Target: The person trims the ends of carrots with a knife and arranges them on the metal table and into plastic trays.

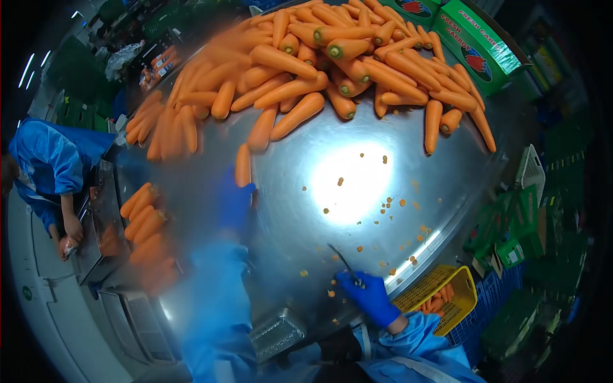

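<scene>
My left hand (236, 201), in a blue glove, reaches over the steel table (287, 198). It is blurred, but its fingers appear closed around the lower end of a carrot (242, 167) that points up toward the pile. My right hand (370, 299), also blue-gloved, is closed on a small knife (340, 255), its dark thin blade pointing away from me to the upper left. A large pile of carrots (306, 70) covers the far part of the table. Cut carrot ends (386, 205) and scraps are scattered between my right hand and the pile.
Several carrots (143, 217) lie at the left. A clear plastic tray (278, 335) sits near me. At the right are a yellow crate (468, 290) with carrots inside and green cartons (479, 48). A person in blue (57, 156) works at the far left.
</scene>
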{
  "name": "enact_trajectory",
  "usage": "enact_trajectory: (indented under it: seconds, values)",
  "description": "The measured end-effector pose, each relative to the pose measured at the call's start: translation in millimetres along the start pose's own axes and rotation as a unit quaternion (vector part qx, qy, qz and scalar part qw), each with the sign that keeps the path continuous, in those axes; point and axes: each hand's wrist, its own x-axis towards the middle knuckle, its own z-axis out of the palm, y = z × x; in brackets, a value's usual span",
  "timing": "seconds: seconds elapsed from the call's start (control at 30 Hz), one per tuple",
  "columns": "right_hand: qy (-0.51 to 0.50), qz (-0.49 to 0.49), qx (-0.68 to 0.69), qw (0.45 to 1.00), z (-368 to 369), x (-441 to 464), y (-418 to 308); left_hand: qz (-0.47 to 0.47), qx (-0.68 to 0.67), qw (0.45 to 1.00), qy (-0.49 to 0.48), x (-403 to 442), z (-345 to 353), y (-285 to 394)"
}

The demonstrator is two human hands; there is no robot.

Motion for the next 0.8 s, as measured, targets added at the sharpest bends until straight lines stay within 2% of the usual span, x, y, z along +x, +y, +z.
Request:
enact_trajectory:
  seconds: [0.07,0.1,0.13,0.17,0.2,0.23,0.27,0.3,0.33,0.5,0.57,0.6,0.7,0.8]
  values:
    - [0.015,-0.081,-0.05,0.995,-2.5,38.3,-15.0,-0.111,-0.159,0.973,-0.122,5.9,-17.1,-80.8]
    - [0.012,-0.09,-0.072,0.993,-2.4,62.5,-31.2,-0.156,-0.253,0.941,-0.16,-2.0,-29.7,-87.0]
    - [0.04,-0.173,-0.126,0.976,-0.1,86.6,-49.4,-0.208,-0.337,0.898,-0.191,-9.9,-42.5,-92.4]
    - [0.052,-0.251,-0.158,0.954,3.2,110.1,-67.3,-0.25,-0.433,0.843,-0.198,-32.3,-65.7,-46.3]
    - [0.031,-0.256,-0.156,0.954,13.8,136.1,-84.0,-0.291,-0.525,0.775,-0.201,-52.2,-81.0,-15.6]
    - [0.028,-0.292,-0.187,0.937,23.1,156.4,-106.5,-0.275,-0.553,0.764,-0.187,-67.0,-86.7,-9.5]
    - [0.043,-0.382,-0.237,0.892,34.4,180.7,-125.9,-0.257,-0.581,0.753,-0.171,-79.5,-91.4,-6.6]
    - [0.033,-0.407,-0.276,0.87,45.0,202.1,-147.1,-0.236,-0.61,0.741,-0.154,-89.1,-96.0,-5.4]
    - [0.012,-0.373,-0.332,0.866,59.9,218.5,-171.7,-0.249,-0.626,0.724,-0.147,-97.4,-100.8,-5.7]
    - [-0.003,-0.523,-0.411,0.746,114.9,320.6,-192.7,-0.304,-0.68,0.656,-0.124,-124.2,-115.9,-7.1]
    - [-0.015,-0.439,-0.534,0.722,124.5,353.6,-195.2,-0.306,-0.698,0.638,-0.108,-126.6,-108.2,-11.0]
    - [-0.012,-0.459,-0.563,0.687,126.4,360.2,-198.3,-0.305,-0.708,0.628,-0.102,-128.2,-105.1,-14.0]
    - [-0.03,-0.436,-0.616,0.655,116.8,343.4,-211.9,-0.327,-0.683,0.647,-0.086,-136.4,-98.6,-25.0]
    - [-0.057,-0.452,-0.449,0.769,87.7,290.4,-198.9,-0.376,-0.651,0.658,-0.034,-139.9,-96.3,-4.9]
